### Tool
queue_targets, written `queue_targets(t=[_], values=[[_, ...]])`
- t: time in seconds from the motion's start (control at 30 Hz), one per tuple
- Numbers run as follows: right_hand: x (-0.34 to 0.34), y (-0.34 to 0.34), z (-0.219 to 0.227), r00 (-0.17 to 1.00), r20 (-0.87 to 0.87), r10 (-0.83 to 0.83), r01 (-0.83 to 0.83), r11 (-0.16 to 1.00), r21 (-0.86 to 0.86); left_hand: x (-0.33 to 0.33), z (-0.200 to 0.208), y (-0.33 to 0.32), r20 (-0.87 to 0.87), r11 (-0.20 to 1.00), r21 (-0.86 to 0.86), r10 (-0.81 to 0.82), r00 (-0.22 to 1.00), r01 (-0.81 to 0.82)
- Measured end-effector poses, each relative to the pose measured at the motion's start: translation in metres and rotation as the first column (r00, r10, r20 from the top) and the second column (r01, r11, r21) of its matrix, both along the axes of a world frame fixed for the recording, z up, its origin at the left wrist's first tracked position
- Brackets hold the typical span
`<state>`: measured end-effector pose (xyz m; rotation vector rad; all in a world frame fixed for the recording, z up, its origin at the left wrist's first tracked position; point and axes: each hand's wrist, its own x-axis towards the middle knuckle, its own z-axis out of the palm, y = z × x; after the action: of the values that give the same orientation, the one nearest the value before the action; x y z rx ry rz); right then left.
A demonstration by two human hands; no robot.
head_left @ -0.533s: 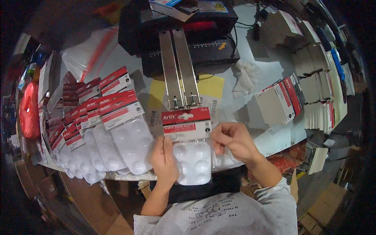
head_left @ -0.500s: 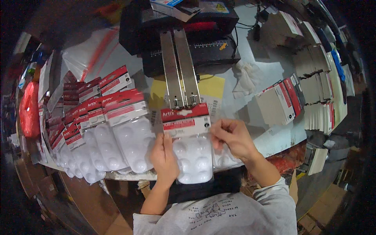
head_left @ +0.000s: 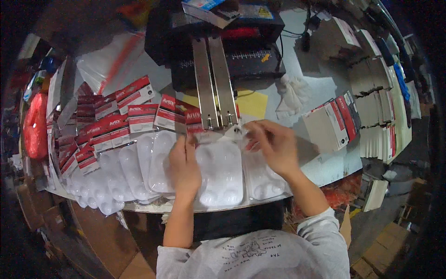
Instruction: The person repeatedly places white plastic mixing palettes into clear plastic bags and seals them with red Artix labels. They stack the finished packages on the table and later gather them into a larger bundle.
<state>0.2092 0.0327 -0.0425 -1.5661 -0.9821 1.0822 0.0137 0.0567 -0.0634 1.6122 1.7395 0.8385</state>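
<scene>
My left hand grips the left edge of a white plastic blister tray lying on the table's near edge. My right hand pinches the tray's top right corner. The tray's red and white header card is tucked under the two long metal bars of a black machine at the back. A second white tray lies half under my right hand.
Several finished packs with red headers fan out in a row to the left. A stack of cards and piles of grey cards stand on the right. A white rag and yellow paper lie behind my right hand. A red object is far left.
Both hands have pushed the tray away from me, so its red header now sits under the metal bars. Before, the header lay in front of the bars.
</scene>
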Motion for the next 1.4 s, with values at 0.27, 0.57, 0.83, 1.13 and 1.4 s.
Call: queue_targets(t=[0.27,0.57,0.83,1.13,1.4], values=[[0.157,-0.033,0.026,0.295,0.941,-0.163,0.114,0.984,0.135,-0.139,0.060,0.021,0.171,0.915,0.062,0.385,0.907,-0.400],[0.160,-0.033,0.023,0.499,0.851,-0.162,0.204,0.977,0.066,-0.119,0.068,0.038,-0.402,0.848,0.528,0.307,0.863,-0.056],[0.142,-0.033,0.025,0.676,0.666,-0.314,0.343,0.935,0.092,0.067,-0.007,-0.034,-0.353,0.926,0.150,-0.277,0.894,0.346],[0.094,-0.034,0.067,0.587,0.728,-0.354,0.337,0.925,0.178,0.042,0.014,-0.038,0.580,0.955,-0.145,-0.130,0.804,0.260],[0.013,0.006,0.048,0.820,0.280,0.500,-0.490,0.865,-0.109,0.008,0.036,-0.054,0.561,0.917,-0.254,-0.118,0.819,0.306]])
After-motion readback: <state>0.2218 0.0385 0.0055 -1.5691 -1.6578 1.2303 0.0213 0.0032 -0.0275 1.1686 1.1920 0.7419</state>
